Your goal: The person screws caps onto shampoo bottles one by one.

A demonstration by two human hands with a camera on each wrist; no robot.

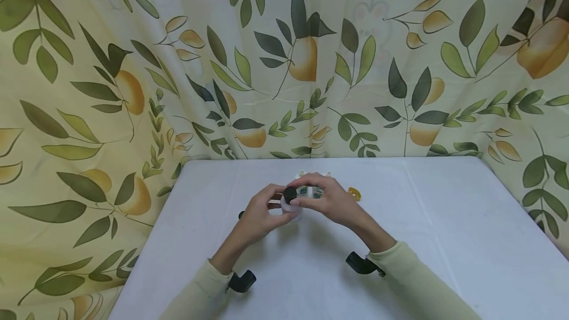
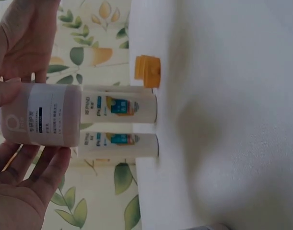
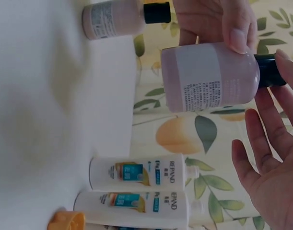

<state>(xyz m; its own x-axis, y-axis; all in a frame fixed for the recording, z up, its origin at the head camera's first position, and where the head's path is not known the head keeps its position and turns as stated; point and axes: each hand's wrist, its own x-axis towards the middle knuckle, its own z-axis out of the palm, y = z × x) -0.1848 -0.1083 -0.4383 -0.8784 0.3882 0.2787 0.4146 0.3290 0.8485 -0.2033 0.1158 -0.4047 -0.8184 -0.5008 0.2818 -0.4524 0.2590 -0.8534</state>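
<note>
Over the table, my left hand (image 1: 262, 215) grips a pinkish lotion bottle (image 3: 204, 76) round its body. The bottle is upright, with a white label and small print. At its top, my right hand (image 1: 328, 198) pinches the black cap (image 1: 290, 194) between thumb and fingers; the cap sits on the bottle's neck. In the right wrist view, the right hand's lower fingers are spread apart from the bottle. A second pinkish bottle (image 3: 115, 19) with a black cap stands on the table at the left, mostly hidden behind my left hand in the head view.
Beyond the hands stand two white REPAND bottles (image 3: 136, 173) (image 3: 136, 207), with bare white necks. To their right lies an orange plastic piece (image 2: 148, 71). A white cloth covers the table (image 1: 426, 241), and a leaf-patterned curtain (image 1: 284, 88) hangs along its far edge.
</note>
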